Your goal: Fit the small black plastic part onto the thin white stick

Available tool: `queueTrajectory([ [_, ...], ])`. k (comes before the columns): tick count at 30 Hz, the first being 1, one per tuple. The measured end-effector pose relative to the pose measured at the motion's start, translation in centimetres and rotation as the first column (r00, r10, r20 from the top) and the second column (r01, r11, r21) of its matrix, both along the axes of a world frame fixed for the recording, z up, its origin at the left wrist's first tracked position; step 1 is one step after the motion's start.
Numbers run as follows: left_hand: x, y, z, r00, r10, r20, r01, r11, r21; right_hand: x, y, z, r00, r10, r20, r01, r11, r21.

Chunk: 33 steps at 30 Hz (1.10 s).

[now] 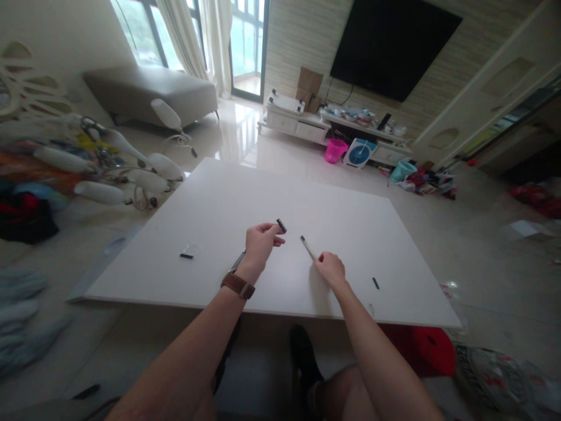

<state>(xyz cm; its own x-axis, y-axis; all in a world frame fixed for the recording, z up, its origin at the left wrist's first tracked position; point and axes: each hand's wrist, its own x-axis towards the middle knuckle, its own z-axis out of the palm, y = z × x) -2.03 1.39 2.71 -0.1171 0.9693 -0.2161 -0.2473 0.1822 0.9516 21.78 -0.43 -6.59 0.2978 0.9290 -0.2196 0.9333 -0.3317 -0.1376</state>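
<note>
Over the middle of the white tabletop [280, 193], my left hand [262, 242] pinches a small black bar-shaped piece [281, 225] between thumb and fingers. Its kind is too small to make out. My right hand [331, 268] is closed around a slim pale stick with a dark tip [308, 248], which points up and left toward the left hand. The stick and the black piece are apart. A short black strip [186, 256] lies at the left beside a clear, thin item [191, 249]. Another black strip [376, 283] rests right of my right hand.
A small clear item [371, 309] lies near the table's front edge. Lamp arms with white shades [149, 180] stand close to the table's left side. A red object [432, 351] is below the front right corner. Beyond stand a pink basket [335, 151] and a fan [360, 154].
</note>
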Motion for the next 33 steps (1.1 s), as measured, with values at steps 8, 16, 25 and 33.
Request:
queueTrajectory([
  [8,-0.6,-0.6,-0.1,0.901,-0.342,-0.267,0.358,0.934,0.009,-3.3,0.5,-0.5,0.997,0.067,-0.05,-0.07,0.995,-0.068],
  [16,-1.1,-0.7,-0.1,0.852,-0.348,-0.39,0.379,0.926,0.001,-8.0,-0.2,-0.8,0.97,0.173,-0.17,-0.199,0.969,-0.147],
  [25,-1.0,-1.2,0.2,0.816,-0.344,-0.464,0.386,0.923,-0.007,-10.0,-1.1,1.3,0.93,0.251,-0.267,-0.263,0.965,-0.006],
  [33,-0.2,-2.1,0.3,0.738,-0.341,-0.582,0.4,0.916,-0.03,-7.2,-2.9,5.9,0.688,0.405,-0.602,0.039,0.807,0.589],
])
